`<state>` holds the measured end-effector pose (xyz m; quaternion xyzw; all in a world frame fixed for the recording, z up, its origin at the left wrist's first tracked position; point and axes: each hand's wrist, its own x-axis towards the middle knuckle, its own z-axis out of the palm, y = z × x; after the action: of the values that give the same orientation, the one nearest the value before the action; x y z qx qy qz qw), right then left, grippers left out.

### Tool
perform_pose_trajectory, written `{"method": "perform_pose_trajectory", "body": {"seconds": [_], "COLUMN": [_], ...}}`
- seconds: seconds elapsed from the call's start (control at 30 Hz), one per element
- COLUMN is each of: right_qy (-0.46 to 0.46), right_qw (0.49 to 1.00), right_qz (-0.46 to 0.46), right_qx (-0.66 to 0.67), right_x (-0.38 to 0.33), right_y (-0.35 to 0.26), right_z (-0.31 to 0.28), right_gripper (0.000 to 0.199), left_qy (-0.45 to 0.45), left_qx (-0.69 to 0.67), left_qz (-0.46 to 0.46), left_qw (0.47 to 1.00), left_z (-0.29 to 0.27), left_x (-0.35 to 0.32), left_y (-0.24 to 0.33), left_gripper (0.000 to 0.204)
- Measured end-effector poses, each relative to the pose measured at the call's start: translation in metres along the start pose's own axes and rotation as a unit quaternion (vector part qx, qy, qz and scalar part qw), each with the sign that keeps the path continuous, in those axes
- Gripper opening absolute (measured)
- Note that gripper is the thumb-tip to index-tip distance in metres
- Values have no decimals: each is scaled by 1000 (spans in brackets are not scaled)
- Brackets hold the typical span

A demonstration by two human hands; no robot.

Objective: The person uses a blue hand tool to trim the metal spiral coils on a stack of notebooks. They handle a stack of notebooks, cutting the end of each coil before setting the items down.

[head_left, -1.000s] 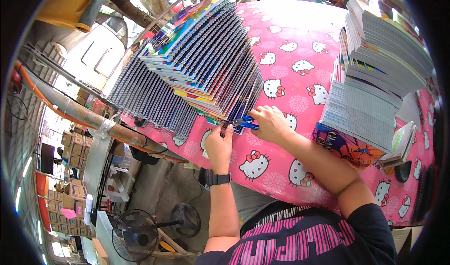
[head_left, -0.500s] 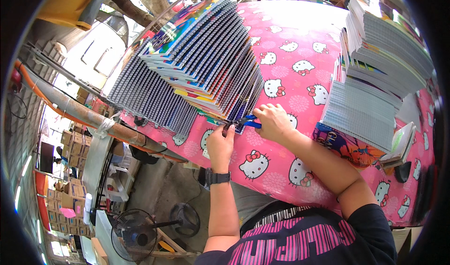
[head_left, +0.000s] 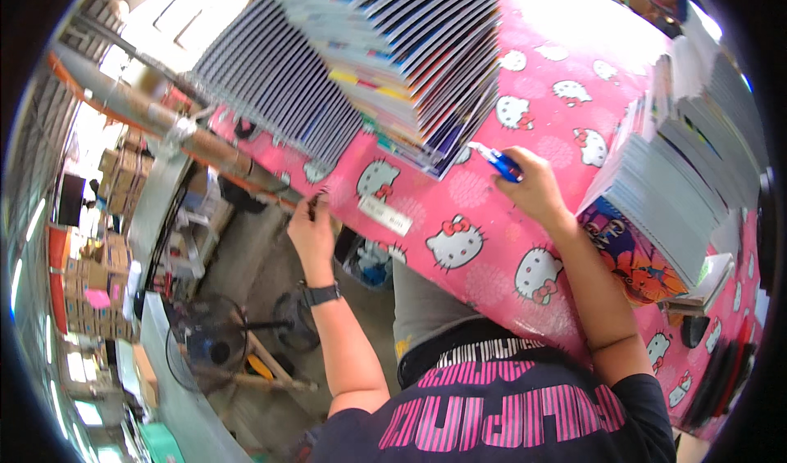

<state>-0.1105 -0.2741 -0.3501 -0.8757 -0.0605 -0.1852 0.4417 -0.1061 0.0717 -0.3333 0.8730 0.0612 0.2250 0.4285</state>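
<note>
A tall stack of spiral-bound notebooks (head_left: 426, 70) stands on the pink tablecloth (head_left: 492, 291), bound edges facing me. My right hand (head_left: 534, 186) is just right of its lower corner, closed around the blue handles of a pair of pliers (head_left: 503, 165). The pliers' jaws point toward the stack, apart from it. At the table's left edge, my left hand (head_left: 313, 232) has its fingers pinched together. A small dark bit shows at the fingertips, too small to name. Between my hands, a white printed strip (head_left: 385, 215) lies on the cloth.
Another spiral-bound pile (head_left: 279, 78) adjoins the stack's left side. More notebooks (head_left: 664, 192) rise at the right, near a small pad (head_left: 705, 283). A metal rail (head_left: 205, 143) runs past the table's left side. Below are a fan (head_left: 209, 344) and a bin (head_left: 369, 266); cartons (head_left: 98, 291) are farther left.
Both hands have left the stack's lower corner: the left went to the table edge, the right drew away rightward with the pliers. The white strip now shows. My view has shifted.
</note>
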Motion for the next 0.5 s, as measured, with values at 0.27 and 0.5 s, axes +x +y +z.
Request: {"method": "perform_pose_trajectory", "body": {"seconds": [0.27, 0.5], "right_qy": [-52, -54], "right_qw": [998, 996], "right_qz": [24, 63], "right_qx": [10, 24], "right_x": [-3, -7], "right_y": [-24, -32], "right_z": [1, -11], "right_gripper": [32, 34], "left_qy": [-90, -100], "left_qx": [261, 282], "left_qz": [-132, -190], "left_qw": [952, 935], "left_z": [-8, 1], "left_x": [1, -8], "left_y": [-140, -176], "left_gripper": [40, 46]}}
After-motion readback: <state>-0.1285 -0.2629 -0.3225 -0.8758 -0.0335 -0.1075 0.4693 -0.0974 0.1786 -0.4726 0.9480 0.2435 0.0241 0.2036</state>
